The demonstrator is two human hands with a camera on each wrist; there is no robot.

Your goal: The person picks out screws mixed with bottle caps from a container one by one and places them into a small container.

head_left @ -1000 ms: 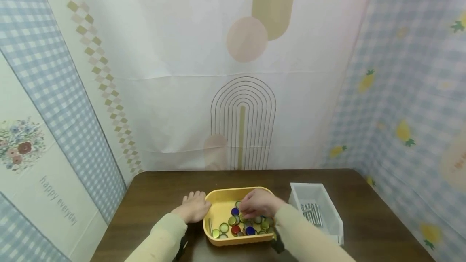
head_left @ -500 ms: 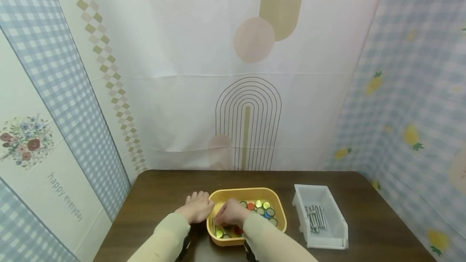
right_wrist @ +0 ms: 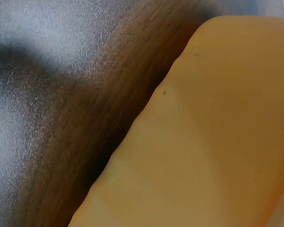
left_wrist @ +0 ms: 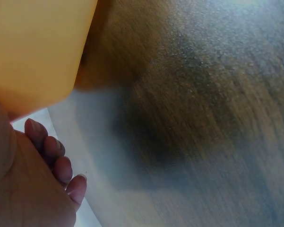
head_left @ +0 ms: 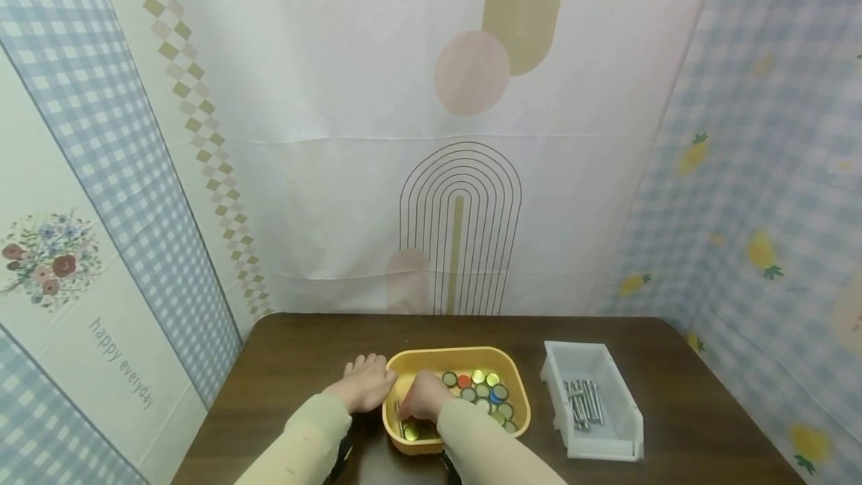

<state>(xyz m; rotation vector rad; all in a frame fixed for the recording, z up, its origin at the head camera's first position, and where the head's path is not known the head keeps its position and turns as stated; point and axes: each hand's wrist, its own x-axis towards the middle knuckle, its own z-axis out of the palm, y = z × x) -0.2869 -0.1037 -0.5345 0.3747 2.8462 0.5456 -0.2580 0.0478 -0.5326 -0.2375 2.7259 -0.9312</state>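
A yellow tray (head_left: 465, 352) stands on the table with several bottle caps (head_left: 482, 391) in it, gold, silver, blue and red. Inside its left end lies a thin silver rod (head_left: 400, 421). My left hand (head_left: 364, 386) rests at the tray's left rim, thumb side against it; in the left wrist view its loosely bent fingertips (left_wrist: 62, 169) show beyond the tray wall. My right hand (head_left: 424, 397) reaches down into the left part of the tray, right beside the rod. Its fingertips are mostly hidden, and I cannot tell whether they pinch the rod.
To the right of the tray stands a white bin (head_left: 622, 404) holding several silver bolts (head_left: 584, 403). The dark wooden table (head_left: 310, 335) ends at a patterned cloth (head_left: 337, 208) behind. The right wrist view shows mostly the tray's outer wall (right_wrist: 193, 132).
My right hand has moved from the middle of the tray to its left end, down beside the rod. The left hand stays at the rim. The head view has shifted slightly.
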